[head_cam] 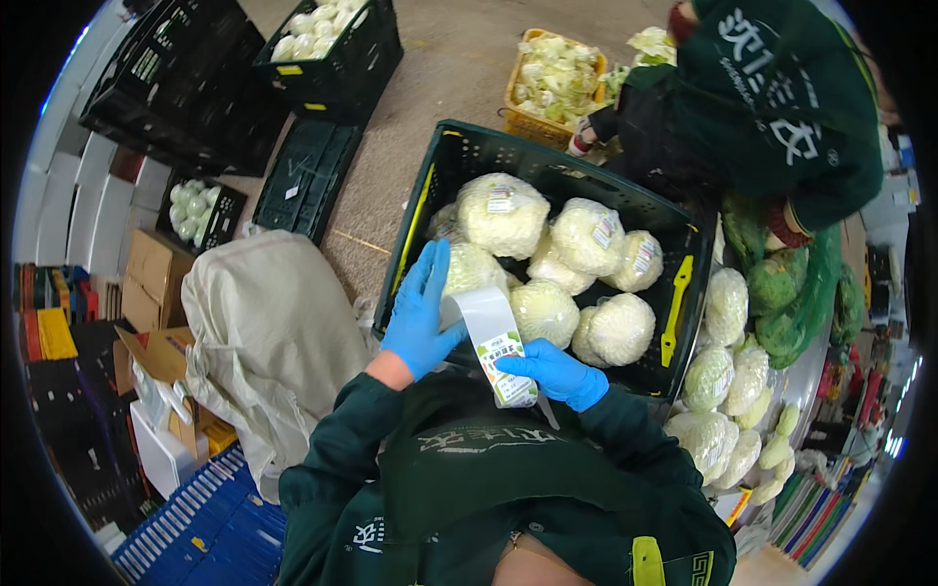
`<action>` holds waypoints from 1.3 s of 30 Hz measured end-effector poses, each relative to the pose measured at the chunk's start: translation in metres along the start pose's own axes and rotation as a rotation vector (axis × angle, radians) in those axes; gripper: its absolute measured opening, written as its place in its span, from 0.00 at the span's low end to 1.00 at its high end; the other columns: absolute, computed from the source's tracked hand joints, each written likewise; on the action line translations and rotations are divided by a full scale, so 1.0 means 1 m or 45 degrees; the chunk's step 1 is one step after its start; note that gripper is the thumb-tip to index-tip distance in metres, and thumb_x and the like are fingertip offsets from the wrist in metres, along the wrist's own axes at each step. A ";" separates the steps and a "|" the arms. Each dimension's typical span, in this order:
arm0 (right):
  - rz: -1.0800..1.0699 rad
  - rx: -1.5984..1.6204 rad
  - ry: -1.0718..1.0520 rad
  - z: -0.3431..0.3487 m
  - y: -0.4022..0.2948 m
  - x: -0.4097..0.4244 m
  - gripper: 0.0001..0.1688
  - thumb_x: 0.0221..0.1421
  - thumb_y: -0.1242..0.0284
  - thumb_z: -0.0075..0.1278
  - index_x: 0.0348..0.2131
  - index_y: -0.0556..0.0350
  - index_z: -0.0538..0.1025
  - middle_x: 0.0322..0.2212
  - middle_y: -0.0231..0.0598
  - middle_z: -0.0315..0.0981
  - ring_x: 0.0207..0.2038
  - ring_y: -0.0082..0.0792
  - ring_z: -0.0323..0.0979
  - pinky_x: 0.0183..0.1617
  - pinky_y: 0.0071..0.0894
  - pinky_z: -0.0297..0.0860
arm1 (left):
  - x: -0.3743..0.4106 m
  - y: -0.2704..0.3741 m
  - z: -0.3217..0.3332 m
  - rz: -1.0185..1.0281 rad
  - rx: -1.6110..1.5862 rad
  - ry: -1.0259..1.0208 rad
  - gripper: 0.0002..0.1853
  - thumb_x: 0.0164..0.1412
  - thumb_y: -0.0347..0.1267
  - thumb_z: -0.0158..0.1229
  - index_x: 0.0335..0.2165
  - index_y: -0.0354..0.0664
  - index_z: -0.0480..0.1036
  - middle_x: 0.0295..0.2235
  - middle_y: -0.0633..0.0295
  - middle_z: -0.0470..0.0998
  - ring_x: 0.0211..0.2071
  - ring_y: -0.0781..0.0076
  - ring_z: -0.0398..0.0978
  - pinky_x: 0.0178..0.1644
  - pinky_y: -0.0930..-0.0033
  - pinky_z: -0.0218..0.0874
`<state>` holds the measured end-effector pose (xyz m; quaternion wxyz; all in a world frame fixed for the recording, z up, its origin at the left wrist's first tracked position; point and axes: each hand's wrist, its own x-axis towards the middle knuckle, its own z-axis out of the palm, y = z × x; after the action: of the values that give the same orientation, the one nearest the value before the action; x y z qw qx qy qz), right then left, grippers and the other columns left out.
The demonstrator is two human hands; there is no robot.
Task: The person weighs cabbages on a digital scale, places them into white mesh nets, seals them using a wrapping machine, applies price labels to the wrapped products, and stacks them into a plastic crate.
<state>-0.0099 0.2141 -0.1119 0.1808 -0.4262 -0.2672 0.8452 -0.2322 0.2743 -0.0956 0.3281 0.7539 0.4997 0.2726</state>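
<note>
In a blue glove, my right hand point(557, 373) pinches the printed lower part of a strip of labels point(487, 322). The strip's pale upper part bends over towards my left hand point(418, 315), also gloved in blue. That hand's fingers are straight and the thumb stands apart; whether it grips the strip's end, I cannot tell. Just beyond the fingers is a pale film-wrapped cabbage point(473, 269) in a dark green plastic crate point(542, 157). Several more wrapped cabbages point(623, 329) lie there, and some, such as the large one point(502, 212), bear labels.
A co-worker point(777, 110) bends at the upper right beside a yellow basket point(553, 128) of leaf trimmings. Wrapped vegetables point(707, 439) and a green net bag point(799, 315) lie to the right. A white sack point(271, 322) and stacked crates point(183, 80) stand left.
</note>
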 end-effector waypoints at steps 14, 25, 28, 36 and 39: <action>-0.432 -0.670 0.287 0.009 -0.004 -0.046 0.22 0.55 0.66 0.52 0.46 0.60 0.71 0.34 0.38 0.74 0.37 0.22 0.70 0.41 0.23 0.67 | -0.049 0.031 0.042 -0.209 -0.576 -0.390 0.08 0.54 0.28 0.53 0.34 0.38 0.74 0.28 0.52 0.76 0.29 0.58 0.75 0.34 0.66 0.65; -1.366 -1.646 0.449 0.006 -0.022 -0.016 0.11 0.51 0.72 0.52 0.36 0.58 0.77 0.25 0.42 0.74 0.27 0.33 0.72 0.32 0.29 0.67 | -0.098 -0.001 0.027 -0.806 -0.190 -0.726 0.25 0.58 0.51 0.46 0.30 0.38 0.75 0.27 0.47 0.75 0.27 0.47 0.72 0.34 0.59 0.64; -0.687 -0.677 0.594 -0.015 -0.048 0.031 0.10 0.53 0.70 0.52 0.29 0.62 0.75 0.22 0.31 0.71 0.25 0.19 0.67 0.30 0.21 0.65 | -0.134 -0.016 0.029 -0.629 -0.085 -0.579 0.30 0.59 0.55 0.40 0.34 0.40 0.75 0.27 0.45 0.75 0.29 0.46 0.73 0.38 0.59 0.64; -0.630 -1.303 0.789 -0.083 -0.003 0.159 0.20 0.45 0.64 0.58 0.32 0.63 0.71 0.30 0.50 0.71 0.33 0.49 0.69 0.37 0.42 0.66 | -0.133 -0.005 0.031 -0.153 -0.626 -0.318 0.24 0.51 0.22 0.47 0.48 0.47 0.69 0.43 0.52 0.70 0.46 0.55 0.67 0.51 0.63 0.58; -0.779 -1.677 1.023 -0.070 0.000 0.145 0.27 0.45 0.59 0.56 0.40 0.59 0.71 0.36 0.49 0.68 0.40 0.52 0.66 0.43 0.45 0.65 | -0.127 0.002 0.025 -0.184 -0.641 -0.362 0.24 0.52 0.22 0.49 0.49 0.46 0.69 0.41 0.55 0.71 0.44 0.58 0.67 0.50 0.65 0.58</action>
<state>-0.0355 0.3121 -0.2368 0.1978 -0.6228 -0.7265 0.2126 -0.2576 0.1495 -0.1199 0.5900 0.6419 0.4179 0.2554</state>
